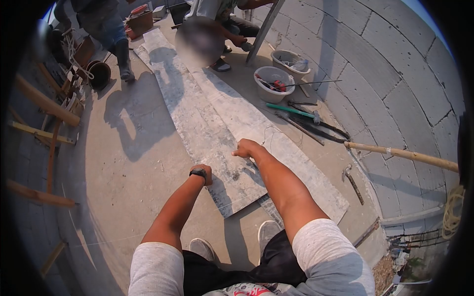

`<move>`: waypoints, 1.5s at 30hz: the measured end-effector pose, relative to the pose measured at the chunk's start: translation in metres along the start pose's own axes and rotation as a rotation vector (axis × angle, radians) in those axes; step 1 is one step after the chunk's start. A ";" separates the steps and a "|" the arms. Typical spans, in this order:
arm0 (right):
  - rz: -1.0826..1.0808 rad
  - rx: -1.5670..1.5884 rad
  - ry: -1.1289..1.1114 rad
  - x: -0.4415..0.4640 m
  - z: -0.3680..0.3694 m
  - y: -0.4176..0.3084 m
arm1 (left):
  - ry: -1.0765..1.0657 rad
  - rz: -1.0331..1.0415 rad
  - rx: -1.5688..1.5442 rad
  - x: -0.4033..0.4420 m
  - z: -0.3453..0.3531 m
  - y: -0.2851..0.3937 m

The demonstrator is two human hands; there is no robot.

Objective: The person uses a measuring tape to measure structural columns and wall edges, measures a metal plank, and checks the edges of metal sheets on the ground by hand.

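A long, stained grey-white board (197, 130) runs away from me, its near end raised over the floor with shadow beneath. My left hand (205, 173), a dark watch at the wrist, is closed on the board's left edge. On the opposite edge, a little farther up, my right hand (247, 148) is closed with the thumb lying over the top face; its other fingers are mostly hidden. A second, similar board (301, 167) lies under and to the right of the first.
At the far end a person (222, 29) crouches by the boards, and another person (106, 29) stands at left. Tubs (271, 91) with tools, a green-handled hammer (291, 109) and a claw hammer (352, 185) lie at right near the block wall (395, 74). Wooden poles (47, 101) jut from the left.
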State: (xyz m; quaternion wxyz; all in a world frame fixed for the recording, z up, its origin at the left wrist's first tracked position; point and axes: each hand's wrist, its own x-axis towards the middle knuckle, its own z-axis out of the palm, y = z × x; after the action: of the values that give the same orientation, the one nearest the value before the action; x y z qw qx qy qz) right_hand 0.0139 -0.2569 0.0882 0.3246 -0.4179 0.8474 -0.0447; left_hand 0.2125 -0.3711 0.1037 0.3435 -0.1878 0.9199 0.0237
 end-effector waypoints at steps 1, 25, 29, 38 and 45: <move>0.004 0.006 0.007 -0.001 0.000 -0.001 | -0.004 0.003 -0.002 0.000 0.000 0.000; 0.005 -0.012 -0.047 0.008 0.007 0.002 | -0.001 -0.003 -0.039 0.002 -0.001 -0.002; 0.032 0.014 -0.044 0.008 0.009 -0.003 | -0.015 -0.006 -0.046 0.001 -0.001 -0.002; 0.051 0.091 -0.050 0.008 0.011 0.005 | 0.026 0.008 -0.084 0.013 0.013 -0.007; 0.028 0.069 -0.012 -0.001 0.003 -0.002 | -0.053 -0.002 -0.078 0.009 0.006 -0.002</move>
State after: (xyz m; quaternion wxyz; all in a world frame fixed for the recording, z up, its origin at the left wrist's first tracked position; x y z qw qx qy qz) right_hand 0.0174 -0.2572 0.0875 0.3445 -0.3946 0.8492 -0.0669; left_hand 0.2108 -0.3746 0.0940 0.3602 -0.2012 0.9087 0.0643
